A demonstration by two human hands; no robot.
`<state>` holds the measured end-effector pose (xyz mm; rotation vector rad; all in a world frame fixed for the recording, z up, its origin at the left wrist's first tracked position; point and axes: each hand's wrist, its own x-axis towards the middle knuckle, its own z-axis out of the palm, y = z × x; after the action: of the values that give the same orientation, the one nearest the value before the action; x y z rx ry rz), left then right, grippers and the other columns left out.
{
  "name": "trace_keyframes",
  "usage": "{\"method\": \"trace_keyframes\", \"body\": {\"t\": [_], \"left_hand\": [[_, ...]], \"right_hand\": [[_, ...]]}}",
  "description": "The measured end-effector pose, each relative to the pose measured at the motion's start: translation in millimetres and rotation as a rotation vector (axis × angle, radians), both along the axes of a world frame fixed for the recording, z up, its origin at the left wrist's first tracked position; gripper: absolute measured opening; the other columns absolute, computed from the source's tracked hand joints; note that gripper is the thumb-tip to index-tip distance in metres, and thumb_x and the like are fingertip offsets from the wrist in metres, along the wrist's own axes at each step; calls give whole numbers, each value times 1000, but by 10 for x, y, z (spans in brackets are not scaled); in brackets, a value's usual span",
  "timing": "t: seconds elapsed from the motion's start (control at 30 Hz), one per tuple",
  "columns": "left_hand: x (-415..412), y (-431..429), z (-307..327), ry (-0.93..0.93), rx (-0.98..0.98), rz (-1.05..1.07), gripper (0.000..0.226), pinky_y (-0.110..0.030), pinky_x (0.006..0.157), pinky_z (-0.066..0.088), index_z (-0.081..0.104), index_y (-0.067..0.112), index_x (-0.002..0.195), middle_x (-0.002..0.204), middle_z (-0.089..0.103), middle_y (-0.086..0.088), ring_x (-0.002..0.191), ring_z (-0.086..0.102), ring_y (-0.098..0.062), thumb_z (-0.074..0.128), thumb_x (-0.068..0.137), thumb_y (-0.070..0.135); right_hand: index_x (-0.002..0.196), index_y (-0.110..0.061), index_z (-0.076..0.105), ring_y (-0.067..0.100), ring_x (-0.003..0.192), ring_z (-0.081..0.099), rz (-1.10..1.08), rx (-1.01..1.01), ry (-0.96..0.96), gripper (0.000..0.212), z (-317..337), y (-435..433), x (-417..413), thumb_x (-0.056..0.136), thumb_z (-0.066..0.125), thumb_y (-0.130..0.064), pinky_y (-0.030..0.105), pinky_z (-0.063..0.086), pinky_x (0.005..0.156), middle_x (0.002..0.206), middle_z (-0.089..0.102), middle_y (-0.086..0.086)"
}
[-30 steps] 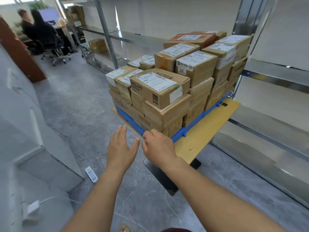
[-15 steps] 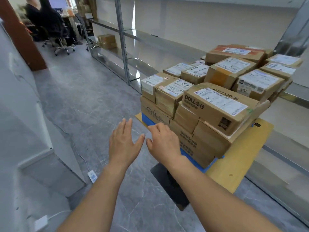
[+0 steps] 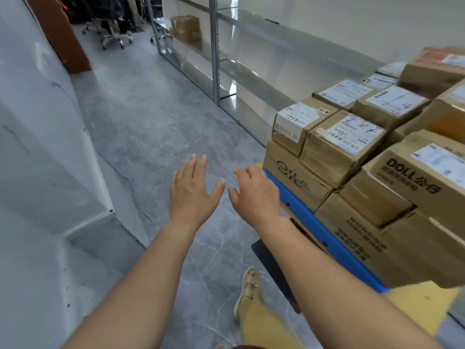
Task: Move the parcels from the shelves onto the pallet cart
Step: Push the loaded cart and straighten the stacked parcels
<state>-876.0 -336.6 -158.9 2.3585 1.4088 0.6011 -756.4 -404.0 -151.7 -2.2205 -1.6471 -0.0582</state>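
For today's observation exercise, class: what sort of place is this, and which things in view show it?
Probably a parcel stockroom or small warehouse beside an office: labelled cardboard parcels stacked on a blue pallet, long metal shelving down one side, and office chairs at the far end.

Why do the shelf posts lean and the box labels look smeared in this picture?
Head view: the wide-angle lens skews the grey metal shelving; light glares off its shiny decks; labels on the brown cardboard parcels towards the right edge smear, probably motion blur; the left hand and right hand look fairly sharp.
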Motion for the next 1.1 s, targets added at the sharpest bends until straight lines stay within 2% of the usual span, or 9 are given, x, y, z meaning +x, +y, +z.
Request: {"method": "trace_keyframes", "body": {"t": [0.1,0.27,0.4,0.57,0.7,0.8,0.9,1.03,1.1], "left_hand": [[-38,264,-53,-5,-15,34,71,-36,118,5,16,18,150,158,12,-4,145,8,-17,47,93,47],[42,875,-83,17,39,65,71,-34,117,8,19,16,150,157,16,-5,145,12,-18,49,93,45],[212,1446,-32,33,46,80,70,-35,116,9,20,16,150,157,16,-4,145,12,-17,50,93,45],[454,2052,-14,71,44,77,70,-37,117,11,21,16,149,157,17,-4,145,12,-17,49,93,46],[618,2432,-6,56,60,86,71,-36,117,9,20,16,150,157,17,-5,145,14,-18,49,93,46],[678,2561,-20,74,51,81,70,-35,117,8,20,16,150,157,17,-6,144,14,-19,48,93,46],[797,2694,10,75,65,57,69,-35,117,7,19,16,150,157,16,-5,145,12,-19,48,93,45],[991,2868,4,81,83,2,70,-35,118,8,19,16,150,157,16,-6,145,13,-19,48,93,45],[1098,2940,-20,84,74,-19,70,-36,118,9,19,16,150,157,17,-6,145,13,-19,48,93,46]], "right_hand": [[127,-11,53,25,111,50,27,7,17,38,-65,323,-19,94,52,-30,27,31,73,121,53,8],[103,-1,65,35,87,61,74,86,80,30,-151,1014,26,79,71,-18,37,47,61,96,62,17],[123,-7,56,29,107,52,75,81,59,35,-112,1634,200,93,53,-26,38,43,76,118,55,12],[125,-8,55,29,109,51,59,99,69,36,-65,2258,469,94,52,-26,38,42,77,120,54,11],[104,0,66,37,89,60,44,201,85,29,-94,2675,641,79,70,-13,34,39,61,98,62,18],[93,-1,68,36,74,62,43,199,81,30,-221,2773,670,67,80,-12,33,44,52,85,62,16],[94,-2,68,34,77,62,29,192,86,28,-231,2843,741,70,78,-13,33,45,54,87,62,15],[78,-6,65,27,62,60,-19,265,27,26,-243,2948,862,60,83,-12,28,42,46,76,61,10],[75,-7,64,27,61,59,-39,321,16,22,-284,2990,914,62,81,-12,29,41,46,75,60,9]]}}
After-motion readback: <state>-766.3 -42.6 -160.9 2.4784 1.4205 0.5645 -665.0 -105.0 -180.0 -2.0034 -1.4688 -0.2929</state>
